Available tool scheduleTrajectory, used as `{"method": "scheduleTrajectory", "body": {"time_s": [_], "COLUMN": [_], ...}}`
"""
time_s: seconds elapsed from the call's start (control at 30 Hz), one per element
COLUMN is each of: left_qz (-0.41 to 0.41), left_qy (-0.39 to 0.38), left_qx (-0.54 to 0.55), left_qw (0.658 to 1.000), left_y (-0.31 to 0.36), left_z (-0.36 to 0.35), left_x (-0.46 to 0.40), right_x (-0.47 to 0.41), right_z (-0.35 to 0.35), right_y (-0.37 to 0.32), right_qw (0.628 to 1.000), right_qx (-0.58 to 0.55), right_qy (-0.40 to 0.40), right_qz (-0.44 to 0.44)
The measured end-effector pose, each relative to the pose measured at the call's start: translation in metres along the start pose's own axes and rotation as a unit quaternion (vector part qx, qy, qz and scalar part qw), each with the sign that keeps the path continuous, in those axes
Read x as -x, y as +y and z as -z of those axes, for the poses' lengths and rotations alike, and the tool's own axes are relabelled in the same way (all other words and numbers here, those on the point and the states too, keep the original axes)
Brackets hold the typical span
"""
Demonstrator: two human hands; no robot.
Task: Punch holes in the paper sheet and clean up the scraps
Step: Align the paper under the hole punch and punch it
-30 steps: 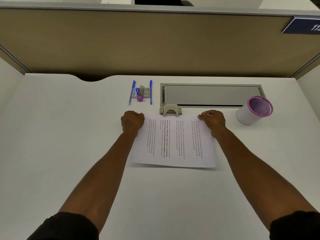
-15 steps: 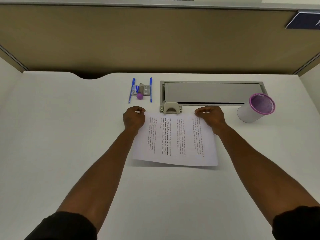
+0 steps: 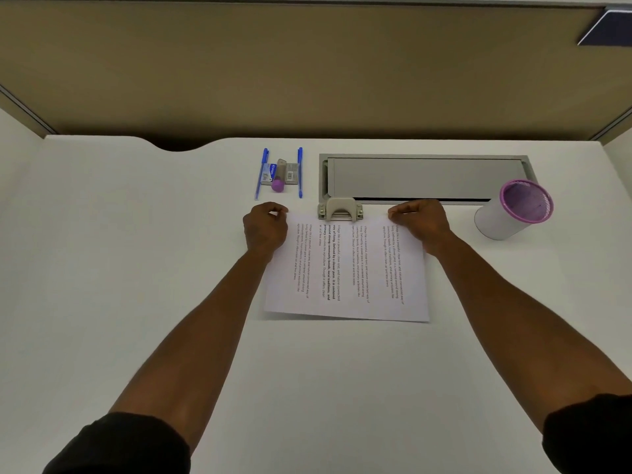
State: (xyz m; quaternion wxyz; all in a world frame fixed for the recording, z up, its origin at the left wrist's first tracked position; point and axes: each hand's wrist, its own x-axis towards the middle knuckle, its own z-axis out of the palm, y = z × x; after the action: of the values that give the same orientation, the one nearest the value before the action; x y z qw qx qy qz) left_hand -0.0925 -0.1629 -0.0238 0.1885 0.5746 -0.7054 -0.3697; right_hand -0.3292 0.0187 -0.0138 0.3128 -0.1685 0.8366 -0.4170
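Note:
A printed paper sheet lies on the white desk, its far edge pushed into the slot of a beige hole punch. My left hand pinches the sheet's far left corner. My right hand pinches the far right corner. Both hands have curled fingers on the paper's edge. The near edge of the sheet is slightly lifted off the desk.
Two blue pens, a purple-capped glue stick and small boxes lie behind the left hand. A white mesh cup with a purple rim stands at the right. A grey cable tray lid sits behind the punch, below a tan partition.
Both hands slid the sheet a little farther into the punch; the view shifted slightly. The grip on the corners is unchanged.

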Motion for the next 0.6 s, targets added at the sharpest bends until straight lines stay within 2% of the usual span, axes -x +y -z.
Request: {"method": "scheduleTrajectory", "body": {"time_s": [0.3,0.6], "left_qz": [-0.051,-0.042], "left_qy": [0.019,0.031], "left_qx": [-0.031,-0.025], "left_qw": [0.998,0.998], "left_y": [-0.0027,-0.0006], "left_z": [-0.0016,-0.0016], "left_x": [-0.0003,-0.003], "right_x": [-0.0017,0.0025], "right_z": [-0.0096,-0.0095], "right_y": [0.0036,0.0049], "right_qw": [0.987,0.983], "right_qx": [0.103,0.108], "right_qy": [0.055,0.053], "right_qz": [0.107,0.136]}}
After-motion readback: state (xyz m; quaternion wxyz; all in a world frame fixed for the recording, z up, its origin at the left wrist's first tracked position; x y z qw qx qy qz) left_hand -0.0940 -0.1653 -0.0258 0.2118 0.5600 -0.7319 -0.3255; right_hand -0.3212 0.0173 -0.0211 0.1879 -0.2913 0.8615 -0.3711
